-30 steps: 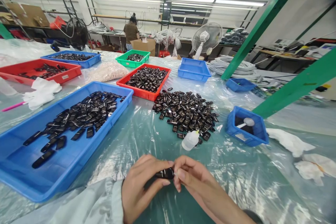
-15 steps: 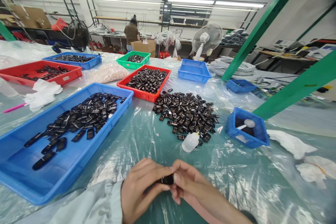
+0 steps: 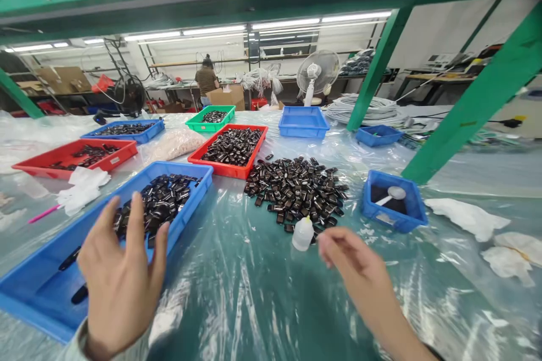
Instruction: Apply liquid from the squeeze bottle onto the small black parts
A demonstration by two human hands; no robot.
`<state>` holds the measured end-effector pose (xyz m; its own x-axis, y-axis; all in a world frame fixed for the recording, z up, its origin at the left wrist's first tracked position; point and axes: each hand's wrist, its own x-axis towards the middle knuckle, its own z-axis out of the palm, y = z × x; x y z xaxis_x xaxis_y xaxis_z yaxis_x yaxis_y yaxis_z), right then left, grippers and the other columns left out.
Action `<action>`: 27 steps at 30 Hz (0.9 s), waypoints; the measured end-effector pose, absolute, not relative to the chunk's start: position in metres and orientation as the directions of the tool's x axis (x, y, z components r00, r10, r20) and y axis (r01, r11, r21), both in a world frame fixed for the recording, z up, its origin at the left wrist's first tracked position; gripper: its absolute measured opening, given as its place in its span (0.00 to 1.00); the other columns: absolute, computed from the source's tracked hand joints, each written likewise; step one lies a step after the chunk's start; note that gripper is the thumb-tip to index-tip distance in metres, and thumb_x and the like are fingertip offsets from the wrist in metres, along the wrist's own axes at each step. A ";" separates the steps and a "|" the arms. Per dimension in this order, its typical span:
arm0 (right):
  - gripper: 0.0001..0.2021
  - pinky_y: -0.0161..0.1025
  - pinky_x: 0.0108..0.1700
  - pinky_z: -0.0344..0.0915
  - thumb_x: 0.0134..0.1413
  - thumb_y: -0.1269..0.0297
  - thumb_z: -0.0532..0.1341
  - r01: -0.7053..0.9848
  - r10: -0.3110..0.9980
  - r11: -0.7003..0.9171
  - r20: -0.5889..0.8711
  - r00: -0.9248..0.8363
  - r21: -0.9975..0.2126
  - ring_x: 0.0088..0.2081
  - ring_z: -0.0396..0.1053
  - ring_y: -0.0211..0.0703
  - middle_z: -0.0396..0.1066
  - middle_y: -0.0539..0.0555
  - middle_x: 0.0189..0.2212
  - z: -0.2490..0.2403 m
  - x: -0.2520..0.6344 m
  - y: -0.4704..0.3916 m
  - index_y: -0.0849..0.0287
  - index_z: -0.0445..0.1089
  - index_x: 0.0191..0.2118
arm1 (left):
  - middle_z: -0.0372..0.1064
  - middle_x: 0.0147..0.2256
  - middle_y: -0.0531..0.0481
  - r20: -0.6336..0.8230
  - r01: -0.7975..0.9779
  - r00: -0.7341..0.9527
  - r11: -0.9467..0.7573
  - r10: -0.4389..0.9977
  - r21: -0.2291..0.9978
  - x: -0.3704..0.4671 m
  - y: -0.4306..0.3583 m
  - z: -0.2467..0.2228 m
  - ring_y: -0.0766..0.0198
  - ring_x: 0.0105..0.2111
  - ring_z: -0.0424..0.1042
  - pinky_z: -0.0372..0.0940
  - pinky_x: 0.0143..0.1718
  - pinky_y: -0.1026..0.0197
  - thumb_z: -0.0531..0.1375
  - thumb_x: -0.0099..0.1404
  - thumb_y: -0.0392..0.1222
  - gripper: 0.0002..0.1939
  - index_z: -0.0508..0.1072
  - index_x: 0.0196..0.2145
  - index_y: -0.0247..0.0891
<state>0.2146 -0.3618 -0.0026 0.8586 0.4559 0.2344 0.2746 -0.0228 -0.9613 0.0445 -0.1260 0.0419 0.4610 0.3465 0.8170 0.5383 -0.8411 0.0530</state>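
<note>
My left hand point(image 3: 121, 279) is raised over the near end of the large blue tray point(image 3: 192, 206), fingers spread, nothing in it. The tray holds several small black glossy parts point(image 3: 163, 200). My right hand point(image 3: 353, 265) is stretched forward above the plastic-covered table, its fingers drawn together with nothing visible between them; the palm is hidden. Its fingertips are just right of a small white squeeze bottle point(image 3: 303, 234). Behind the bottle, a loose pile of black parts point(image 3: 296, 186) lies on the sheet.
A small blue bin point(image 3: 409, 220) holding a white scoop sits at right, with white cloths point(image 3: 468, 217) beyond it. Farther back stand red trays point(image 3: 220, 168), a green tray point(image 3: 210, 117) and blue trays point(image 3: 302, 122). Green frame posts point(image 3: 461, 124) slant at right. A person stands far behind.
My hands have parted: the left swung out over the blue tray and opened, and the black part it held is gone from it. The right reached toward the bottle. The view tilted up.
</note>
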 end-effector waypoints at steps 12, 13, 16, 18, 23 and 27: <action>0.23 0.50 0.45 0.65 0.52 0.53 0.59 0.379 0.522 -0.196 0.230 0.821 -0.904 0.44 0.67 0.53 0.68 0.59 0.46 -0.049 0.237 -0.345 0.57 0.59 0.51 | 0.68 0.46 0.43 0.326 0.100 0.928 -0.965 0.178 0.242 0.138 -0.160 -0.027 0.52 0.47 0.67 0.64 0.48 0.50 0.52 0.68 0.35 0.13 0.68 0.49 0.36; 0.20 0.50 0.44 0.65 0.53 0.53 0.58 0.381 0.533 -0.211 0.221 0.817 -0.900 0.43 0.67 0.53 0.69 0.58 0.44 -0.049 0.237 -0.345 0.57 0.60 0.49 | 0.68 0.45 0.42 0.324 0.136 0.921 -0.959 0.215 0.251 0.154 -0.156 -0.027 0.51 0.46 0.67 0.64 0.47 0.48 0.53 0.68 0.35 0.12 0.68 0.48 0.34; 0.16 0.48 0.43 0.64 0.54 0.53 0.56 0.395 0.555 -0.238 0.210 0.805 -0.887 0.41 0.67 0.52 0.69 0.56 0.40 -0.046 0.235 -0.348 0.56 0.62 0.45 | 0.68 0.42 0.38 0.316 0.253 0.881 -0.914 0.353 0.317 0.197 -0.144 -0.029 0.48 0.45 0.67 0.63 0.46 0.44 0.57 0.67 0.40 0.12 0.69 0.46 0.29; 0.16 0.47 0.43 0.63 0.54 0.54 0.56 0.407 0.562 -0.248 0.212 0.800 -0.879 0.40 0.66 0.51 0.68 0.56 0.40 -0.044 0.234 -0.349 0.57 0.61 0.45 | 0.68 0.41 0.41 0.302 0.271 0.866 -0.881 0.399 0.388 0.215 -0.140 -0.032 0.51 0.45 0.67 0.62 0.48 0.46 0.59 0.66 0.39 0.10 0.70 0.42 0.29; 0.16 0.45 0.41 0.62 0.54 0.55 0.55 0.430 0.582 -0.275 0.208 0.786 -0.860 0.38 0.65 0.49 0.67 0.56 0.39 -0.045 0.230 -0.351 0.58 0.60 0.45 | 0.68 0.37 0.46 0.277 0.126 0.882 -0.756 0.382 0.642 0.209 -0.141 -0.030 0.58 0.42 0.67 0.60 0.49 0.50 0.54 0.66 0.33 0.05 0.70 0.36 0.32; 0.16 0.45 0.41 0.62 0.56 0.55 0.55 0.433 0.592 -0.271 0.205 0.779 -0.860 0.38 0.65 0.48 0.67 0.56 0.39 -0.047 0.230 -0.352 0.57 0.60 0.46 | 0.64 0.28 0.49 0.186 0.059 0.887 -0.501 0.424 0.863 0.169 -0.145 -0.032 0.60 0.30 0.67 0.62 0.41 0.53 0.50 0.64 0.47 0.17 0.69 0.43 0.33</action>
